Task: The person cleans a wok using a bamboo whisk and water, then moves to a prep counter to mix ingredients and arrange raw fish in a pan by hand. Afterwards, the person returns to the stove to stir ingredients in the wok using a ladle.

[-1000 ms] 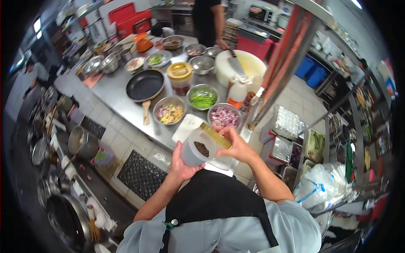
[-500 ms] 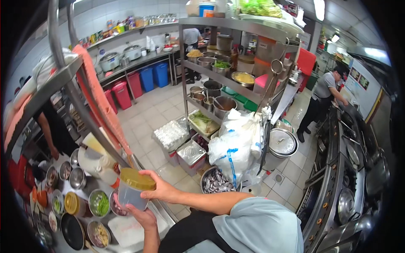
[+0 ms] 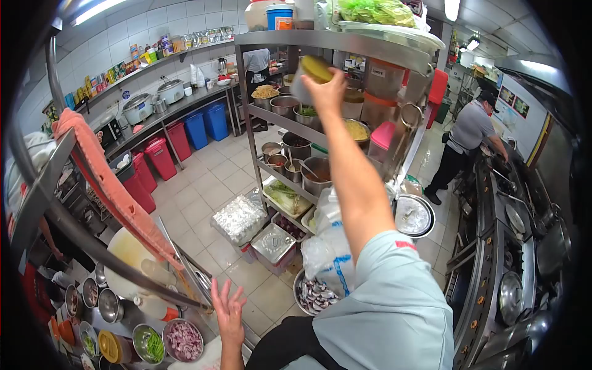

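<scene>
My right hand [image 3: 327,92] is closed around a clear plastic jar with a yellow lid [image 3: 316,69], held tilted in front of the upper level of the metal shelf rack [image 3: 345,41]. Pots, a bowl of pale strips [image 3: 265,92] and tall lidded containers [image 3: 379,77] stand on that level near the jar. My left hand [image 3: 229,313] is low at the counter's edge, fingers spread, holding nothing. Beside it on the counter are a bowl of chopped red onion [image 3: 183,340] and a bowl of green pieces [image 3: 148,344].
A metal frame draped with an orange towel [image 3: 111,185] rises at left. White plastic bags [image 3: 327,253] hang by the rack above a tub [image 3: 311,293]. Foil-covered trays [image 3: 239,219] sit on the floor. At right, a co-worker [image 3: 468,132] stands at the stove line [image 3: 493,246].
My right hand has carried the jar up and away from the counter to the shelf rack. My left hand has let go of the jar and spread its fingers.
</scene>
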Demonstrator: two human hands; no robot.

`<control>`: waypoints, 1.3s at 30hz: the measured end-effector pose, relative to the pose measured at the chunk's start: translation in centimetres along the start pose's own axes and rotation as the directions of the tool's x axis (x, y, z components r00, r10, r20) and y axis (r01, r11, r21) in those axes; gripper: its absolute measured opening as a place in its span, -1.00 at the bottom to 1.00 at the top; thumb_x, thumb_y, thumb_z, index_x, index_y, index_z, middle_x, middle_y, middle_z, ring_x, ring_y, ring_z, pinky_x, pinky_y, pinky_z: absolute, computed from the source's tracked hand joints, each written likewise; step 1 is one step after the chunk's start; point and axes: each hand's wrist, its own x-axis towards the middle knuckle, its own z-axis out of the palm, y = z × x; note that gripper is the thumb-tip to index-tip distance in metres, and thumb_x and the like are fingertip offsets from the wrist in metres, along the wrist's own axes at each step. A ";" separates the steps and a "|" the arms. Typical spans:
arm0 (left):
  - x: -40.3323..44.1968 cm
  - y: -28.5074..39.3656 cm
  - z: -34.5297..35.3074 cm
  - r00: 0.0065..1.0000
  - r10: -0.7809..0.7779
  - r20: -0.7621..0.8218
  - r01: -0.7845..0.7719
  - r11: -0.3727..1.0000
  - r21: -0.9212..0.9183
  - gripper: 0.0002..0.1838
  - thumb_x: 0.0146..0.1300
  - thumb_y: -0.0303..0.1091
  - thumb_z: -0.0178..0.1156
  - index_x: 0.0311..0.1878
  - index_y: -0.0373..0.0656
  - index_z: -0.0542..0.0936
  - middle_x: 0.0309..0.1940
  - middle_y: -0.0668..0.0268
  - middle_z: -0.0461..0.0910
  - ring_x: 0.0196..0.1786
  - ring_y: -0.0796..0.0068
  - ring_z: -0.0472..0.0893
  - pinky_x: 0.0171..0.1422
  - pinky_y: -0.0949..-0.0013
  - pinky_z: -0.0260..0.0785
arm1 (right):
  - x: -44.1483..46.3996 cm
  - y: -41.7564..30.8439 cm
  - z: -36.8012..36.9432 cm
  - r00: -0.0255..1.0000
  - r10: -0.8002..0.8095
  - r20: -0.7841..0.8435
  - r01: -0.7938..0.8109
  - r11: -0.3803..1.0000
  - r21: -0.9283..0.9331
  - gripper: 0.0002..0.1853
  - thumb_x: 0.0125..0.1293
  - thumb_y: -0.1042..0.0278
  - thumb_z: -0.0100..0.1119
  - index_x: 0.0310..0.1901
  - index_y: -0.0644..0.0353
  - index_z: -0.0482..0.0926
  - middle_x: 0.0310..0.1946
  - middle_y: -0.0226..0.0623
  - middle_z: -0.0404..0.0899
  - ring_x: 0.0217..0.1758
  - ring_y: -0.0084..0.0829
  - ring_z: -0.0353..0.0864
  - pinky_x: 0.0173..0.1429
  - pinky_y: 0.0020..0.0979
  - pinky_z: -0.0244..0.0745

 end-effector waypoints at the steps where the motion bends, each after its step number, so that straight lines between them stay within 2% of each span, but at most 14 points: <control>1: -0.5 -1.4 -1.0 0.998 -0.040 -0.041 0.040 0.999 -0.014 0.07 0.44 0.21 0.26 0.73 0.04 -0.18 0.60 -0.09 0.15 0.45 -0.03 0.46 0.41 0.00 0.39 | 2.6 1.8 0.2 0.999 0.036 0.027 -0.033 0.995 -0.092 0.04 -0.09 -0.09 0.70 0.36 0.15 0.31 0.35 0.15 0.32 0.39 0.14 0.41 0.38 0.06 0.48; 5: -1.1 -2.4 -0.4 0.903 -0.092 -0.420 0.033 0.988 -0.148 -0.67 0.53 -0.26 0.21 0.17 -0.29 0.46 -0.04 0.00 0.59 -0.10 0.16 0.62 -0.01 0.24 0.58 | 8.3 6.8 1.0 0.996 0.028 -0.088 -0.062 0.905 -0.421 0.01 -0.04 -0.21 0.62 0.34 0.28 0.42 0.34 0.10 0.50 0.42 0.03 0.50 0.41 -0.03 0.48; 6: -2.7 -5.9 -4.1 0.932 -0.234 -0.276 0.207 0.970 -0.124 -0.14 0.53 0.02 0.22 0.69 -0.01 0.01 0.50 -0.04 0.31 0.32 0.13 0.57 0.28 0.16 0.51 | 10.5 8.7 1.6 0.997 0.080 -0.008 -0.075 0.884 -0.461 0.00 -0.02 -0.25 0.59 0.33 0.29 0.45 0.32 0.13 0.53 0.38 0.05 0.54 0.39 -0.03 0.51; 14: -4.1 -8.2 -3.5 0.837 -0.327 -0.439 0.362 0.932 -0.004 -0.30 0.53 -0.26 0.23 0.61 -0.06 0.17 0.39 0.00 0.41 0.26 0.33 0.57 0.33 0.22 0.48 | 17.2 19.0 8.0 0.928 0.020 0.372 0.196 0.824 -0.532 -0.23 0.17 -0.21 0.47 0.18 0.32 0.58 0.15 0.02 0.65 0.20 -0.10 0.65 0.30 -0.15 0.57; 18: -5.4 -8.8 -2.7 0.852 -0.274 -0.446 0.298 0.954 -0.017 -0.40 0.55 -0.27 0.19 0.55 -0.14 0.26 0.27 0.10 0.48 0.20 0.39 0.58 0.30 0.30 0.47 | 15.4 16.3 10.5 0.971 0.062 0.231 0.005 0.961 -0.275 -0.34 0.27 -0.17 0.42 0.10 0.33 0.63 0.06 -0.06 0.70 0.12 -0.20 0.68 0.26 -0.21 0.59; 21: -7.6 -8.9 -3.1 0.857 -0.288 -0.427 0.306 0.952 -0.027 -0.55 0.58 -0.28 0.16 0.42 -0.22 0.41 0.18 0.16 0.56 0.18 0.48 0.59 0.27 0.36 0.47 | 10.9 11.3 10.1 0.985 0.127 0.120 -0.146 0.974 0.171 -0.41 0.35 -0.14 0.38 0.04 0.33 0.67 -0.01 -0.11 0.74 0.05 -0.27 0.71 0.23 -0.25 0.60; 25: -12.7 -6.8 -3.4 0.835 -0.321 -0.446 0.380 0.924 0.046 -0.69 0.62 -0.26 0.09 0.17 -0.31 0.60 0.01 0.21 0.68 0.09 0.52 0.63 0.24 0.40 0.48 | -4.4 1.8 7.0 0.926 -0.030 0.377 -0.233 0.740 0.631 -0.62 0.53 0.07 0.26 -0.10 0.32 0.72 -0.12 -0.27 0.77 -0.08 -0.44 0.71 0.08 -0.42 0.60; 26: -14.6 -6.3 -3.8 0.819 -0.341 -0.461 0.415 0.907 0.067 -0.69 0.63 -0.25 0.09 0.09 -0.33 0.63 -0.05 0.22 0.70 0.06 0.53 0.64 0.23 0.41 0.49 | -9.3 1.5 6.0 0.865 -0.279 0.418 0.019 0.849 0.528 -0.62 0.55 0.10 0.22 -0.04 0.34 0.72 -0.08 -0.32 0.77 -0.09 -0.49 0.69 0.02 -0.45 0.57; 27: -16.8 -6.1 -4.0 0.790 -0.351 -0.502 0.420 0.907 0.027 -0.67 0.63 -0.21 0.09 0.04 -0.34 0.64 -0.11 0.22 0.72 0.01 0.52 0.66 0.20 0.40 0.50 | -15.8 -2.5 4.0 0.794 -0.121 0.595 -0.246 0.832 0.497 -0.61 0.54 0.10 0.22 0.14 0.27 0.68 -0.06 -0.35 0.77 -0.09 -0.48 0.68 0.00 -0.46 0.55; 28: -19.1 -6.1 -4.2 0.760 -0.361 -0.541 0.422 0.907 -0.013 -0.63 0.62 -0.17 0.10 -0.01 -0.36 0.64 -0.16 0.21 0.73 -0.04 0.52 0.68 0.17 0.40 0.52 | -22.2 -9.6 -1.2 0.573 0.062 0.817 -0.450 0.857 0.250 -0.53 0.51 0.14 0.22 0.36 0.13 0.56 0.26 -0.25 0.62 0.00 -0.38 0.70 0.00 -0.40 0.60; 31: -27.5 -5.7 -5.1 0.691 -0.357 -0.629 0.384 0.918 -0.100 -0.60 0.61 -0.13 0.13 -0.09 -0.38 0.64 -0.23 0.21 0.74 -0.13 0.50 0.70 0.08 0.37 0.56 | -35.9 -11.6 -5.1 0.138 -0.190 0.972 -0.431 0.872 0.232 -0.25 0.37 0.28 0.36 0.57 0.09 0.33 0.47 -0.20 0.44 0.06 -0.36 0.67 -0.03 -0.40 0.62; 33: -33.4 -5.3 -5.9 0.617 -0.343 -0.709 0.342 0.928 -0.151 -0.62 0.59 -0.14 0.16 -0.11 -0.37 0.63 -0.25 0.21 0.73 -0.17 0.49 0.70 0.03 0.37 0.57 | -41.3 -15.1 -8.1 -0.289 -0.166 0.943 -0.273 0.958 0.085 -0.35 0.35 0.33 0.40 0.46 0.17 0.46 0.40 -0.18 0.52 0.15 -0.30 0.66 0.08 -0.39 0.63; 35: -39.6 -5.5 -5.8 0.485 -0.346 -0.803 0.295 0.929 -0.223 -0.65 0.58 -0.17 0.19 -0.14 -0.35 0.61 -0.28 0.22 0.70 -0.21 0.50 0.68 -0.01 0.37 0.56 | -47.7 -17.9 -11.3 -0.320 -0.418 0.850 -0.206 0.907 0.368 -0.45 0.36 0.31 0.40 0.35 0.23 0.55 0.24 -0.14 0.64 0.15 -0.25 0.70 0.18 -0.31 0.63; 39: -50.6 -7.0 -5.7 0.324 -0.268 -0.907 0.259 0.947 -0.187 -0.72 0.56 -0.23 0.21 -0.20 -0.29 0.56 -0.34 0.27 0.64 -0.29 0.53 0.63 -0.11 0.40 0.55 | -58.3 -24.2 -16.0 -0.623 -0.502 0.600 -0.192 0.841 0.505 -0.44 0.37 0.21 0.39 0.35 0.23 0.56 0.19 0.03 0.68 0.26 -0.11 0.69 0.31 -0.20 0.58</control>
